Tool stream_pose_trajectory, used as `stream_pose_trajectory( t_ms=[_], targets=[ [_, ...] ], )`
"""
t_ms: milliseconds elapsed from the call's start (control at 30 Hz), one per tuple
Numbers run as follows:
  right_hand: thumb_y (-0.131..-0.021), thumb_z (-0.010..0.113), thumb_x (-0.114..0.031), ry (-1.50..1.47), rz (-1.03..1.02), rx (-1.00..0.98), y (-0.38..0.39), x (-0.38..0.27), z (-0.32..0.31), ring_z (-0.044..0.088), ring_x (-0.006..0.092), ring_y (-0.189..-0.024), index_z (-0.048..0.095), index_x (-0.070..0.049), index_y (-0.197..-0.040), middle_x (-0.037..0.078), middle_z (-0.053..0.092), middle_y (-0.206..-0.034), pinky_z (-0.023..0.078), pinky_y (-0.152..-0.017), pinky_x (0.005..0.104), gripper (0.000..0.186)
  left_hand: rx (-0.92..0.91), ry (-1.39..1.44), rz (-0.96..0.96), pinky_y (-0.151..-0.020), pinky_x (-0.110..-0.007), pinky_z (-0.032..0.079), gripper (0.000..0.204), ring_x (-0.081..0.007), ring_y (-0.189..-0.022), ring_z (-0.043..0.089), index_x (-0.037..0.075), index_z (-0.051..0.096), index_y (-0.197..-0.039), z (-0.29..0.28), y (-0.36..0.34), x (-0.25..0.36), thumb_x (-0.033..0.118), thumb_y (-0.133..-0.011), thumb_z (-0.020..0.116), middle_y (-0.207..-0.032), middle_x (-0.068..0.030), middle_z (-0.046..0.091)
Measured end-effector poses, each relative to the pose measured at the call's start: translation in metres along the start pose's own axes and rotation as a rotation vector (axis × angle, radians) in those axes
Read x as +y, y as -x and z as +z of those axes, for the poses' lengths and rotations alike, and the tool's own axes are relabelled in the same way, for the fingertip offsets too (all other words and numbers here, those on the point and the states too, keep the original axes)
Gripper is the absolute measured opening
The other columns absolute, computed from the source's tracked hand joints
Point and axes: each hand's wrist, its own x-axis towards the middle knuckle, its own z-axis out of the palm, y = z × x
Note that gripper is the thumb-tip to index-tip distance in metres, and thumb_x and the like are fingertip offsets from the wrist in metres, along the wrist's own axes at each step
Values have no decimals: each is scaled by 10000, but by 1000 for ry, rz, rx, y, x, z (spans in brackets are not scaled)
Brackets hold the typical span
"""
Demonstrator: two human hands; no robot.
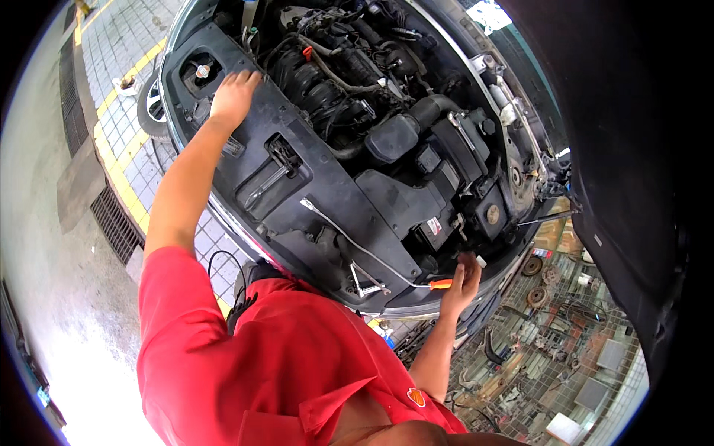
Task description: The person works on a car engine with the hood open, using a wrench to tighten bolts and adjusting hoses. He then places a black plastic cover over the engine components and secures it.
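Observation:
My left hand [236, 97] lies with fingers stretched over the black plastic cover [297, 189] along the front of an open engine bay. Close beside it, a round cap [202, 71] sits in a recess. At the bay's near right corner my right hand [462, 286] has its fingers extended; their tips are dark and partly lost in shadow. A long flexible-shaft tool [357, 244] rests across the cover, its orange handle [440, 284] right beside the right hand. Several metal hand tools, among them a wrench [381, 287], lie near the cover's front edge.
The engine [335, 74] with hoses fills the far side of the bay. A battery [433, 230] sits to the right. The raised hood [610, 163] stands at right, its prop rod [547, 217] beside a mesh rack of parts [535, 334]. A wheel [154, 104] is at left.

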Motion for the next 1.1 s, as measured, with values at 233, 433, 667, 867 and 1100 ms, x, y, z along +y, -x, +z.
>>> stream_pose_trajectory(
  t_ms=[233,433,667,867,1100],
  targets=[
    [-1009,595,-41,-35,84,-304,55,-49,79,613,224,-1242,498,29,-1442,152,654,-1326,463,-1072,346,449,196,894,-208,-757,-384,574,202,-237,-882,718,-1,586,-1168,-114,2,131,58,-981,634,-976,-105,687],
    [-1032,604,-194,265,326,-688,45,-112,204,682,298,-1127,407,77,-1478,293,653,-1225,512,-956,359,557,-275,2023,-878,-807,-355,612,203,-207,-887,702,-9,550,-1164,-56,77,222,121,-1025,620,-1000,-69,654],
    [-1029,570,-173,398,136,-648,44,-46,235,686,441,-1019,503,44,-1389,286,677,-1124,532,-836,449,426,-593,1773,-632,-927,-358,511,545,-242,-1038,655,-76,479,-1387,-26,128,247,258,-993,654,-1210,-192,653],
    [-1055,584,-253,323,260,-829,-18,-60,256,655,156,-737,624,11,-1303,148,673,-806,523,-706,310,364,-566,1317,-704,-926,-488,515,460,-439,-1032,673,-88,495,-1321,9,70,222,176,-952,571,-1115,-315,661],
    [-996,651,-249,646,-172,-400,-105,36,218,661,323,-1033,670,-6,-1252,175,710,-1088,507,-950,418,353,-840,581,-11,-878,-469,587,251,-413,-1055,704,-44,725,-1058,55,-31,176,80,-880,600,-1118,-259,721]
  ],
)
